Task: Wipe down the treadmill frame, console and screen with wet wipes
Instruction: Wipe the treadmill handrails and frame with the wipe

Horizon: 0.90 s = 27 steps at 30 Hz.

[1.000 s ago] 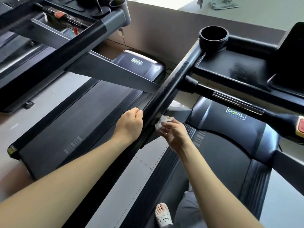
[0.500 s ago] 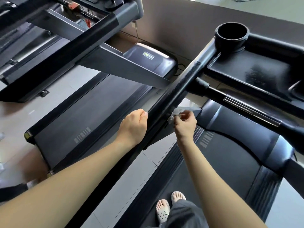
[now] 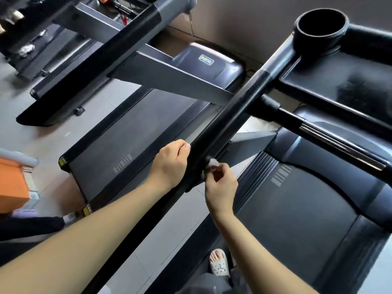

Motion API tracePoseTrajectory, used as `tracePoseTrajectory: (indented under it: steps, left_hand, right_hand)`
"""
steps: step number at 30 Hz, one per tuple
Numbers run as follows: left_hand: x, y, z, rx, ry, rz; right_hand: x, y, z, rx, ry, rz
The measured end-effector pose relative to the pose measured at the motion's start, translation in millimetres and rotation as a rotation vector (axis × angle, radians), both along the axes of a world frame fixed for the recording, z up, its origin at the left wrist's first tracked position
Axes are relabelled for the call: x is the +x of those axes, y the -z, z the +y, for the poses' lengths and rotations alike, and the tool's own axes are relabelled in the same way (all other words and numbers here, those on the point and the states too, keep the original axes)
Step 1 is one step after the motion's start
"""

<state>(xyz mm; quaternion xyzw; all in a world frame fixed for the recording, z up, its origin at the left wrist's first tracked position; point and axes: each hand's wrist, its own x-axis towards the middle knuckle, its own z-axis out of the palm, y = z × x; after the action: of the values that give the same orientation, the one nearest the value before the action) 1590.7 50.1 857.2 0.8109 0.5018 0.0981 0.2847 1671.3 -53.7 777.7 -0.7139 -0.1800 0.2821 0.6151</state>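
Down on the inner flank of the long black handrail (image 3: 233,109), low along its length and close to the person, sits the wet wipe (image 3: 212,163), a small crumpled white wad pressed to the dark surface where a grey support strut (image 3: 250,143) meets the rail. The right hand (image 3: 220,185) pinches the wad between curled fingertips and thumb, working it into that junction. On the other side of the rail the left hand (image 3: 169,164) is curled up against the outer face with the thumb laid on it, as if steadying; whether the fingers hook underneath and truly grip, I cannot tell from where I stand. Farther up, the rail runs to a round cup holder (image 3: 321,24) and the console tray (image 3: 339,81), whose glossy floor carries a smeary patch that might be damp streaks or might be dust, and a crossbar (image 3: 339,143) with a metal strip juts across below it. The screen is out of sight. My reckoning is that the job sits somewhere in the frame stage: the rail looks shiny along its upper stretch, the lower run toward the person has yet to be covered, and I cannot say whether the console and screen are done. Below lies the belt (image 3: 297,209), with a foot in a white clog (image 3: 219,264) at its edge, a neighbouring treadmill (image 3: 131,132) alongside, and an orange box (image 3: 12,185) off at the left.
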Motion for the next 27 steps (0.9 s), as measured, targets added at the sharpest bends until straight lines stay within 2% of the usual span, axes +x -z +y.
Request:
tracePoseTrajectory:
  steps: [4,7,13,20,22,25,27]
  left_hand:
    - [0,-1,0,0.005,-0.017,-0.001]
    - [1,-3,-2,0.008,-0.022,0.010]
    - [1,-3,-2,0.008,-0.027,-0.006]
    - [0,-3,-1,-0.029,-0.080,-0.062]
    - [-1,-3,1,-0.051,-0.103,-0.105]
    - [-3,-6,1,-0.080,-0.139,-0.167]
    - [-10,-9,1,-0.081,-0.135,-0.156]
  right_hand:
    - [51,-3,27,0.008,0.157,0.049]
    - [60,-5,31,0.007,0.188,0.069]
    - [1,14,2,-0.011,-0.048,0.181]
    - [61,1,31,-0.061,0.145,0.036]
    - [39,-2,23,-0.066,0.111,0.022]
    - [0,5,2,-0.029,-0.051,0.095]
    - [4,11,3,-0.041,-0.085,0.101]
